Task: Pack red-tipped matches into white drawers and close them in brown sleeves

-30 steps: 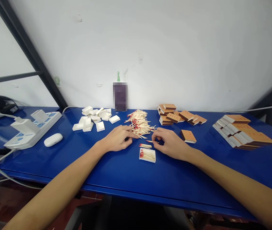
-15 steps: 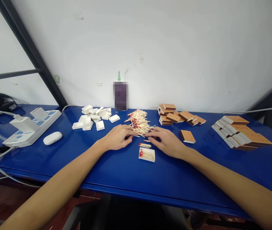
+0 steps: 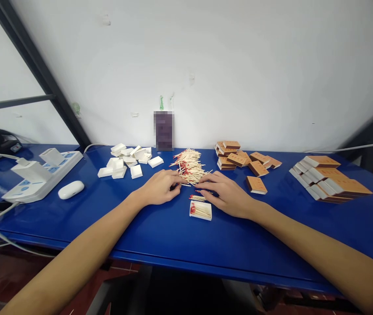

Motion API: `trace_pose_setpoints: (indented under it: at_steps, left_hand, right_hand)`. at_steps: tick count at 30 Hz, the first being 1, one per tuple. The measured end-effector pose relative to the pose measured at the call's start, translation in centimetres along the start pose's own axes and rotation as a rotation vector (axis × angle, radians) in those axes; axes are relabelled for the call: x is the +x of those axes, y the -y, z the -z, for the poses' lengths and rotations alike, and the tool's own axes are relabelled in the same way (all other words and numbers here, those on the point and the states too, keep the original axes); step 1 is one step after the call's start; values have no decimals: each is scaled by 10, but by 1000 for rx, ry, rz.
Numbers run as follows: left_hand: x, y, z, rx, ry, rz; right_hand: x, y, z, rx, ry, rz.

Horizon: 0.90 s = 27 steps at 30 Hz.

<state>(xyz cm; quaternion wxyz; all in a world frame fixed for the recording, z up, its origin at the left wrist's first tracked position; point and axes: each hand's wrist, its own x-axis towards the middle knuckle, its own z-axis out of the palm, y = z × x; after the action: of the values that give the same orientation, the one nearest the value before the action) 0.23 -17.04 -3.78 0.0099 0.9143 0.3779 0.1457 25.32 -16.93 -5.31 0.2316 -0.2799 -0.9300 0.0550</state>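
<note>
A heap of red-tipped matches [image 3: 189, 167] lies on the blue table [image 3: 160, 236] near the wall. My left hand [image 3: 159, 189] rests at the heap's near left edge, its fingers curled and pinched on a few matches. My right hand [image 3: 227, 194] lies at the heap's near right edge with its fingers stretched flat towards the matches, touching them. Between my hands a few loose matches [image 3: 198, 198] lie on the table. Just in front of them sits a white open tray [image 3: 201, 210] partly filled with matches.
Several empty white trays [image 3: 127, 158] lie at the back left. Orange sleeves [image 3: 239, 158] are piled at the back right, with one orange box [image 3: 256, 184] nearer. Rows of stacked boxes [image 3: 331, 179] stand far right. A power strip [image 3: 38, 175], a white case [image 3: 71, 190] and cables are on the left.
My right hand has opened from a pinch and reached forward and left to the heap's edge. My left hand has stayed at the heap.
</note>
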Motion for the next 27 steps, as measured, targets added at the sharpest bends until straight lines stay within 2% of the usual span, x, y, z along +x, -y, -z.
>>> trace_pose_setpoints:
  at_steps: [6, 14, 22, 27]
  left_hand:
    - [-1, -3, 3, -22, -1, -14]
    - [0, -3, 4, 30, 79, -15]
    - [-1, 0, 2, 22, 28, -22]
    - [0, -1, 1, -5, -47, -38]
  right_hand:
    - [1, -3, -3, -55, 11, 54]
    - [-1, -5, 6, -110, 8, 57]
    - [-3, -7, 12, -118, 37, 21]
    - [-6, -9, 9, -122, -40, -87]
